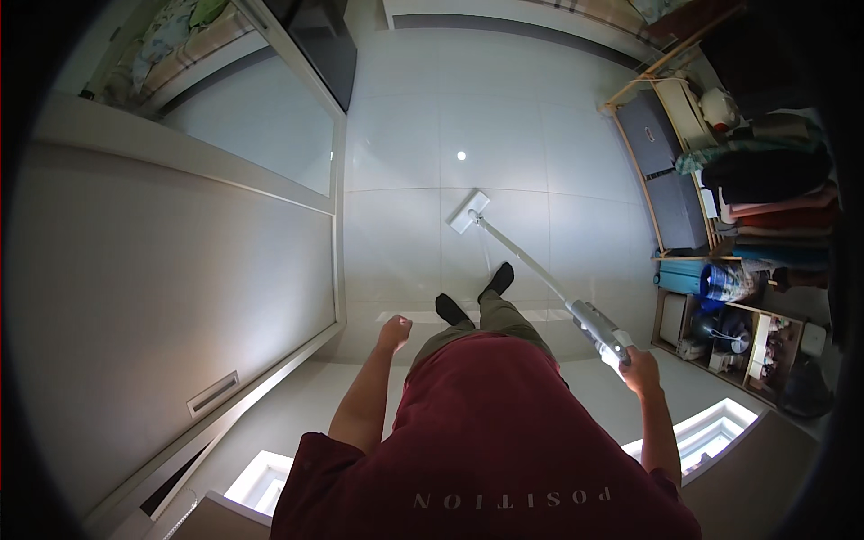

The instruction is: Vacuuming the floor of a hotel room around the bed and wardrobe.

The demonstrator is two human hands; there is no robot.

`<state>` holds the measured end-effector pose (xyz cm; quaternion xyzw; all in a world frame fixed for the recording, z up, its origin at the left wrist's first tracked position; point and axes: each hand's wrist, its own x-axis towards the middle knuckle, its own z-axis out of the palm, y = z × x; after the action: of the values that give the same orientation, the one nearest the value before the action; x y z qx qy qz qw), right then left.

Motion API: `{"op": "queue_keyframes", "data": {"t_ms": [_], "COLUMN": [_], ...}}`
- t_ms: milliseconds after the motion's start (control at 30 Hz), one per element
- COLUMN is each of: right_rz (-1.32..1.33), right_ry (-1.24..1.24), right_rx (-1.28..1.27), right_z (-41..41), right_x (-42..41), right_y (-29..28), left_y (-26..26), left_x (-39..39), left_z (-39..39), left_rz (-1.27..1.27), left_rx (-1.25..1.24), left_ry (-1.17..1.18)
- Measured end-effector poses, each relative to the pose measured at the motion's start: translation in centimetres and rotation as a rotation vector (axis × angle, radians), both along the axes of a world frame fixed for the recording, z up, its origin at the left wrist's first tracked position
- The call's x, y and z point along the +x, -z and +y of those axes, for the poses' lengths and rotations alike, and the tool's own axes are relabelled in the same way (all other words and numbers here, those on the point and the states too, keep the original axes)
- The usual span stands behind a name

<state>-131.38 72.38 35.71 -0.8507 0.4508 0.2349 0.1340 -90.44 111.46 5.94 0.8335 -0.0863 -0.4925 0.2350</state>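
My right hand [640, 372] grips the rear handle of a cordless stick vacuum cleaner [597, 329]. Its pale wand [523, 254] slants forward and to the left, down to a flat white floor head [468, 211] lying on the tiles in front of my feet. At my left side, my left hand [395, 333] hangs curled into a loose fist and no object shows in it. My feet are in black socks [501, 278] on the light tiled floor [398, 250].
A white sliding door [196, 256] with a mirror panel [256, 128] stands on the left. On the right, a wooden rack [634, 162] holds grey storage boxes [651, 135] and hanging clothes [769, 175]. Nearby is a low shelf [756, 351] with small items. A bed base [499, 13] lies ahead.
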Motion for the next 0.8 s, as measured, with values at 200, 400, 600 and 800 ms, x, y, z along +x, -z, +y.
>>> {"op": "queue_keyframes", "data": {"t_ms": [200, 400, 600, 800], "right_rz": [-0.007, 0.151, 0.086, 0.116], "right_ry": [-0.176, -0.124, -0.133, -0.162], "right_rx": [-0.062, -0.004, 0.071, 0.090], "right_z": [-4.3, -4.3, -1.7, -2.2], "right_x": [5.2, 13.8, 23.3, 26.5], "right_y": [1.1, 4.5, 6.6, 4.7], "left_y": [-1.1, -0.3, 0.5, 0.4], "left_x": [0.1, -0.8, -2.3, -2.4], "left_z": [0.0, 2.5, 6.4, 7.6], "left_rz": [0.012, 0.003, 0.002, 0.024], "left_rx": [-0.004, 0.009, 0.048, 0.078], "left_ry": [-0.024, -0.099, -0.171, -0.177]}}
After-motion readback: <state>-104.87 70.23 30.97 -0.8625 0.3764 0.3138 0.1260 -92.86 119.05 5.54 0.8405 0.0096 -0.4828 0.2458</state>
